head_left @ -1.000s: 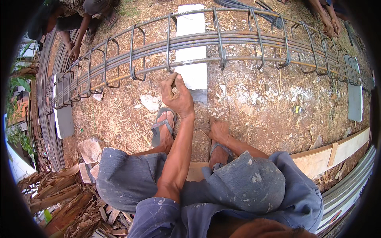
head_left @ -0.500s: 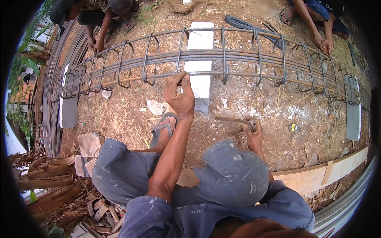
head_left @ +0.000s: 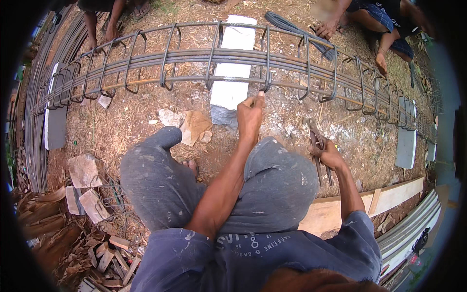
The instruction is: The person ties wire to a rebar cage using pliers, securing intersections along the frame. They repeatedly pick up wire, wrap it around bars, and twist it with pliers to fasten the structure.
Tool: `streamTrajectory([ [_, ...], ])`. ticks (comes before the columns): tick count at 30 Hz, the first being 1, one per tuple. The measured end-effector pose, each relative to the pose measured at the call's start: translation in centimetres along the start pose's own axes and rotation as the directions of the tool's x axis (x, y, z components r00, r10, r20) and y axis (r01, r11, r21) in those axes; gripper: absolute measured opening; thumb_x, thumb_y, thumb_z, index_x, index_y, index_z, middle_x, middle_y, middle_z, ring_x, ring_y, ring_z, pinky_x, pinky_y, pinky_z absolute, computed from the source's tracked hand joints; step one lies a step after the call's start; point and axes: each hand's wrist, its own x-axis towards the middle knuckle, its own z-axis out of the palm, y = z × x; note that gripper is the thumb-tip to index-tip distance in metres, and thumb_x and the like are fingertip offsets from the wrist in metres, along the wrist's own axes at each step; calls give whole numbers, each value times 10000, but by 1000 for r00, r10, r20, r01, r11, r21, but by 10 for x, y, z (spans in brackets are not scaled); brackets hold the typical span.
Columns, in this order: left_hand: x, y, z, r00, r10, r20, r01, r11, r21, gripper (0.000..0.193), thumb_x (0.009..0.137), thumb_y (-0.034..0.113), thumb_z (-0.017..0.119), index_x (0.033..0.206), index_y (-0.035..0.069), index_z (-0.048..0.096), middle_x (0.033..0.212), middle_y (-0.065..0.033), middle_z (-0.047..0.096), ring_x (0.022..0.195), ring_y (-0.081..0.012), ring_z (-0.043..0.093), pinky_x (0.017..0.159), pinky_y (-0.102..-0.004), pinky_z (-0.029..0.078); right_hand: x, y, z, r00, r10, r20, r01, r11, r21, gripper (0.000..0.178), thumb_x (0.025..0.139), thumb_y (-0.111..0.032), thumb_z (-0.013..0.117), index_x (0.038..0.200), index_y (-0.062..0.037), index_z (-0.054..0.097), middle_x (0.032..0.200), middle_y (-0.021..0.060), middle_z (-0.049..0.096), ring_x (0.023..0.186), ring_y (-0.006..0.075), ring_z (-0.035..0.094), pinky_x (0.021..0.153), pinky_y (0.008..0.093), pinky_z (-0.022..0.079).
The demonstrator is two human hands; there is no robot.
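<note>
A long steel rebar cage [head_left: 189,79] with bent square stirrups stretches across in front of me, resting on pale blocks. My left hand [head_left: 250,116] is raised to its near lower bar, fingers pinched together just below a stirrup [head_left: 268,53]. What lies between the fingertips, if anything, is too small to make out. To the right, above the ground beside my knee, my right hand [head_left: 329,155] is closed around rusty long-handled pincers [head_left: 314,130]. Their jaws point away from me, toward the cage. The middle white block [head_left: 232,92] lies under the cage, left of my left hand.
Two other people work at the far side, one person's hand [head_left: 112,33] at the left and another's hand [head_left: 382,64] at the right. A coil of dark wire [head_left: 292,27] lies beyond the cage. Long rods [head_left: 36,141], broken slabs [head_left: 83,170] and a wooden board [head_left: 399,197] surround me.
My left hand has shifted right along the lower bar to another stirrup. My right hand has turned the pincers from sideways to pointing away. The right co-worker's hands have separated.
</note>
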Motion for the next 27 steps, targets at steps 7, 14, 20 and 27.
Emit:
streamTrajectory([
  [7, -4, -5, 55, 995, -64, 72, 92, 859, -504, 263, 1022, 206, 473, 1015, -2, 633, 571, 23, 456, 467, -69, 389, 423, -280, 293, -15, -168, -22, 997, 13, 70, 20, 893, -449, 616, 897, -144, 596, 1461, -54, 367, 1036, 191, 659, 898, 299, 657, 806, 422, 528],
  [14, -5, -10, 70, 987, -149, 63, 150, 700, -698, 302, 1010, 139, 409, 1157, -58, 585, 569, 29, 442, 454, -60, 385, 408, -247, 295, 37, -253, -21, 984, 23, 178, 165, 287, -944, 800, 794, 70, 460, 1521, -209, 276, 956, 245, 623, 893, 385, 646, 828, 473, 506],
  [20, -10, 6, 59, 953, -260, 156, 286, 594, -752, 294, 1009, 153, 423, 1075, -45, 631, 570, 52, 365, 482, -55, 329, 451, -266, 265, 52, -282, -18, 928, 301, 221, 185, 144, -972, 812, 803, 65, 506, 1526, -223, 273, 999, 221, 615, 920, 371, 641, 862, 455, 497],
  [27, -7, 4, 48, 965, -206, 160, 260, 721, -642, 286, 1003, 135, 419, 1094, -49, 618, 610, 25, 439, 489, -81, 394, 462, -286, 324, 54, -287, -14, 933, 333, 137, 61, 230, -971, 472, 925, -138, 546, 1389, -127, 455, 910, 210, 644, 886, 361, 648, 818, 476, 484],
])
